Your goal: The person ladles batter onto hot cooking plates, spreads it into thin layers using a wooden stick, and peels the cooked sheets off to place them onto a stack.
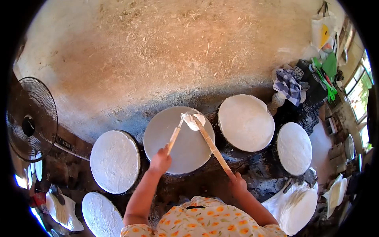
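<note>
My left hand is closed around a short wooden-handled tool. Its whitish tip meets the edge of a white-coated ladle bowl, and its exact shape is hard to make out. My right hand grips the lower end of the ladle's long wooden handle. Both tools are over a large round grey pan in the middle, whose surface looks smooth and bare of the thick white layer seen on its neighbours. Whether the ladle touches the pan, I cannot tell.
White-coated round pans flank the grey one: left, lower left, right and far right. A stack of thin white sheets lies lower right. A fan stands left. Cloths hang before the earthen wall.
</note>
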Tool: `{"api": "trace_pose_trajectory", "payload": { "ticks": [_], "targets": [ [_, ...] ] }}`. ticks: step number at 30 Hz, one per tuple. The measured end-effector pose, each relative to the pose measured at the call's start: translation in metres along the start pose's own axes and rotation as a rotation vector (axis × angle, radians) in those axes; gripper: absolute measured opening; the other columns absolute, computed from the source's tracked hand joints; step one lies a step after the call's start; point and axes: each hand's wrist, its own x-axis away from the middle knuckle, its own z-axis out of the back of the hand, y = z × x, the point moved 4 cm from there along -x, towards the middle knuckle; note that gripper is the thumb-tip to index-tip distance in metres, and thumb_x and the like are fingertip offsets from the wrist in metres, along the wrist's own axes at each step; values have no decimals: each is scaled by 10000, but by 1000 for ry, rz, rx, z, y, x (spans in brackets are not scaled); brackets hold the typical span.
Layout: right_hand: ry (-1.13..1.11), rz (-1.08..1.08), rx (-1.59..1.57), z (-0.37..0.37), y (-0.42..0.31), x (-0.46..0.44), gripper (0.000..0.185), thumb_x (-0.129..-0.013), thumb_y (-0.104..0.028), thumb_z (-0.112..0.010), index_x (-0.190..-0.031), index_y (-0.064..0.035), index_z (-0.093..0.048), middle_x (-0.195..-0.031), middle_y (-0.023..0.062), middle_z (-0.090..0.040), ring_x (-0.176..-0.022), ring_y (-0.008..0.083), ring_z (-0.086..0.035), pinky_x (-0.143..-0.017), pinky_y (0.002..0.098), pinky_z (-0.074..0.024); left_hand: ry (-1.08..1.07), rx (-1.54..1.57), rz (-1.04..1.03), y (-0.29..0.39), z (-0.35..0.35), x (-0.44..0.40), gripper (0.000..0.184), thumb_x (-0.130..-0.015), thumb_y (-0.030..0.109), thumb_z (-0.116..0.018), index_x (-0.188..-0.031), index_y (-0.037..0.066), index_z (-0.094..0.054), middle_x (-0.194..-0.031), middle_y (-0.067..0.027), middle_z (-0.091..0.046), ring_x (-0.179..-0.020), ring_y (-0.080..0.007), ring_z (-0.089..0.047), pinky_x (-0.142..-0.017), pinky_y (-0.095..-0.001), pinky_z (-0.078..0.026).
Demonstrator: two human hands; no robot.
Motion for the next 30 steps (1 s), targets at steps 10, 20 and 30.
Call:
{"api": "trace_pose_trajectory", "payload": {
  "ticks": [10, 20, 30],
  "targets": [
    [210, 35, -378, -2, -22, 23, 586, -683, 68, -553, -1234, -130, -579, -718, 118, -534, -604, 249, -531, -578, 334, -450, 124, -357, -165, 40, 132, -34, 390, -799, 75, -590, -1178, -5, -543, -774, -123, -524, -628, -292, -594, -542, -397, -508],
    [210, 87, -429, -21, -35, -31, 594, -703, 81, -510, -1266, -108, -534, -936, 206, -622, -773, 367, -597, -675, 393, -486, 100, 993, 321, 35, 122, 8, 446, -880, -38, -453, -1320, -62, -390, -677, -7, -489, -472, -55, -444, -419, -184, -374],
    [72, 66, -469, -21, -108, -100, 539, -734, 75, -484, -1256, -55, -528, -1129, 214, -606, -1058, 310, -603, -864, 316, -478, -72, 1181, 533, -6, 85, 40, 326, -881, -13, -448, -1202, -62, -477, -638, -24, -490, -419, -81, -451, -349, -214, -353]
  ]
}}
